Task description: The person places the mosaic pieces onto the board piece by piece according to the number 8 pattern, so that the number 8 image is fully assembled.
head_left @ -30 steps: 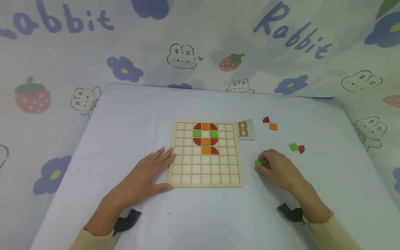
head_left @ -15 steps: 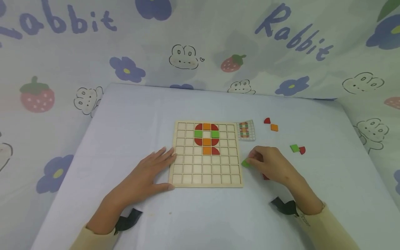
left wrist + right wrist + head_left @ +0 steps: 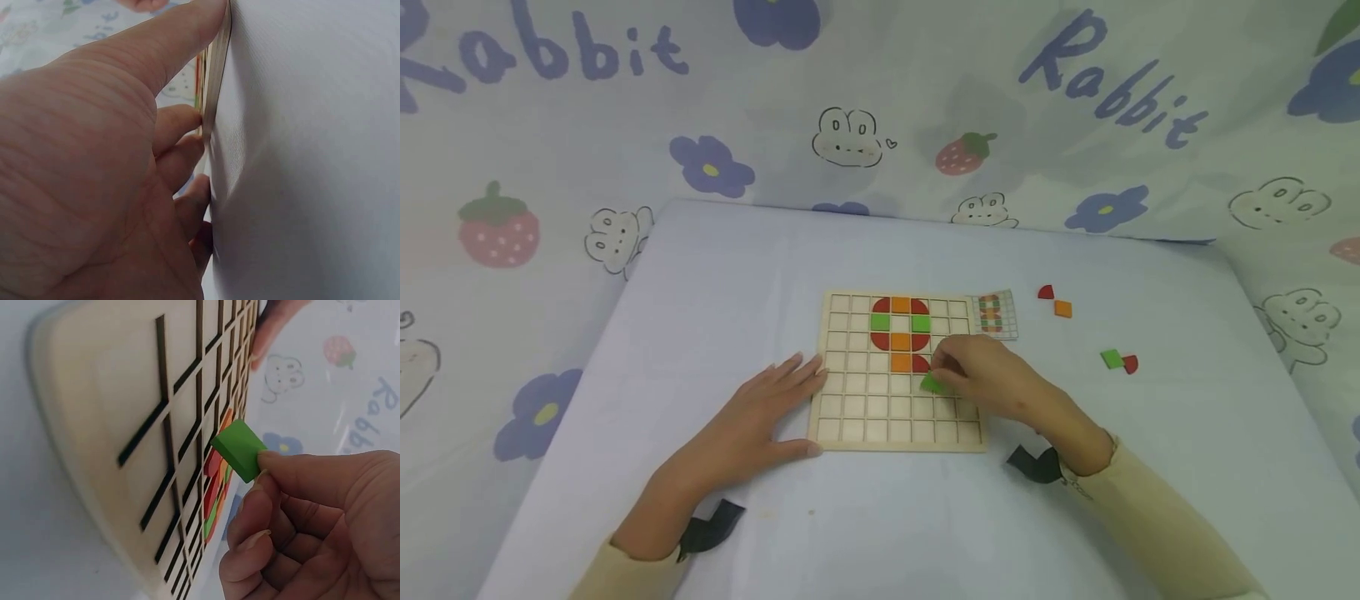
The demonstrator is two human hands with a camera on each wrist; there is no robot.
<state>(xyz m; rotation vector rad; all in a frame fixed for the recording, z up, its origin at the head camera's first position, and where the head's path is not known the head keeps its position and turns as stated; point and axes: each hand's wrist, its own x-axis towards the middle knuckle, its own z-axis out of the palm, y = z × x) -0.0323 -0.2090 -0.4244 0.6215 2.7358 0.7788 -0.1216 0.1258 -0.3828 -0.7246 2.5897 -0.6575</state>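
right hand (image 3: 992,379) pinching green square tile (image 3: 932,382) over grid board (image 3: 850,408), at 5 o'clock from placed tiles | left hand (image 3: 752,421) lying flat, fingers relaxed, pressing board's 9 o'clock edge | empty cells lying toward 6 o'clock

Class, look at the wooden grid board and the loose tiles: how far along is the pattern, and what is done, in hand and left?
Done: nine tiles sit in the wooden grid board, red, orange and green, filling its upper middle rows. In hand: the right hand pinches a green tile just over the board, below the lowest red piece, while the left hand rests against the board's edge. Left: two red, one orange and one green loose tiles lie on the table, right of the pattern card.
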